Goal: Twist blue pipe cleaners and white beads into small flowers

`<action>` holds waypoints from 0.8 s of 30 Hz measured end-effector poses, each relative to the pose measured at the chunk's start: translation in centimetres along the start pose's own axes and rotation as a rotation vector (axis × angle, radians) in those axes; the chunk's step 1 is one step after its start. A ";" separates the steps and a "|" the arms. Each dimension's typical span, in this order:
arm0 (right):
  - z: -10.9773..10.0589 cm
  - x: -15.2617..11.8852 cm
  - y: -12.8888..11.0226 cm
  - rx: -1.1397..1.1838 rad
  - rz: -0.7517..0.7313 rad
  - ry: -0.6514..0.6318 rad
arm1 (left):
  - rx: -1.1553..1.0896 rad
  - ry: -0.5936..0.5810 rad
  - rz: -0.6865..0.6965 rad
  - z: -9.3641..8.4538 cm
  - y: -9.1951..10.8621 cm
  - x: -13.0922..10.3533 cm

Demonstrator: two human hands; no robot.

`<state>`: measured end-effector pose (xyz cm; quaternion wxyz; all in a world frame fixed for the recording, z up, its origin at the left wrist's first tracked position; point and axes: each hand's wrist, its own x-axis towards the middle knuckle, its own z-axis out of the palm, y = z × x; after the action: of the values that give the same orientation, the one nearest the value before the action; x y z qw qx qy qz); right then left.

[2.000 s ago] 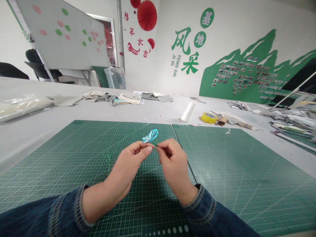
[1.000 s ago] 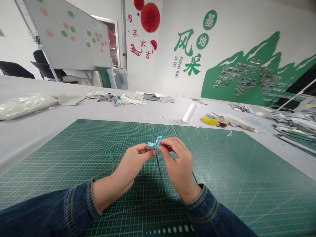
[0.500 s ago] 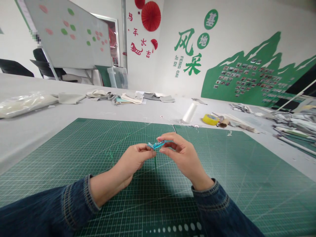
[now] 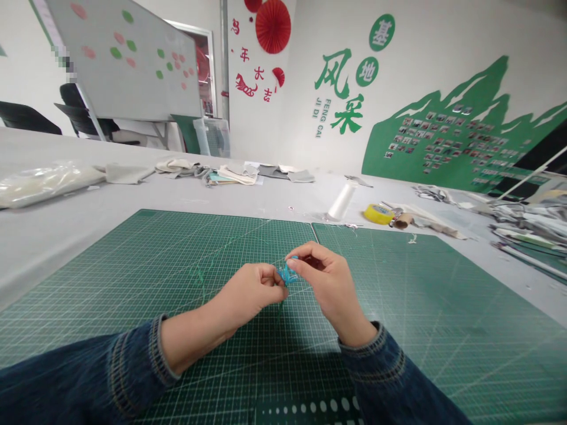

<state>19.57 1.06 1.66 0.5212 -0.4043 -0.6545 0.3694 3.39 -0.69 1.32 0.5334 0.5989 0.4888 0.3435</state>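
A small blue ribbon-like piece (image 4: 289,275) is held above the green cutting mat (image 4: 168,248), between my two hands. My left hand (image 4: 257,292) pinches its left side between thumb and fingers. From the upper right, my right hand (image 4: 325,274) grips the top of the same piece with thumb and forefinger. The fingertips of both hands are close together and hide part of the piece. A thin dark green strand hangs below my left fingertips.
A white thread cone (image 4: 341,202) and a yellow tape roll (image 4: 378,213) stand beyond the mat. Folded cloth (image 4: 239,174) lies farther back, a plastic-wrapped bundle (image 4: 48,184) at the left. Fabric scraps (image 4: 544,215) are heaped at the right.
The blue piece has moved slightly down and right and looks more bunched. My right thumb and forefinger have closed on its top, and my left hand has shifted a little right.
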 end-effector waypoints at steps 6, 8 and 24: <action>0.0 0.3 0.8 0.361 0.310 -0.010 | -0.028 -0.047 -0.048 -0.2 0.2 -0.4; 0.0 0.4 0.8 0.395 0.317 -0.009 | -0.094 -0.066 -0.068 -0.4 0.2 -0.4; 2.8 -1.3 0.3 0.852 0.546 -0.308 | -0.392 0.126 0.091 -1.6 -0.3 0.8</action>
<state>17.00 -0.20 0.36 0.4220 -0.2537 -0.3861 0.7800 2.07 0.55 1.24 0.5921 0.4824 0.4173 0.4925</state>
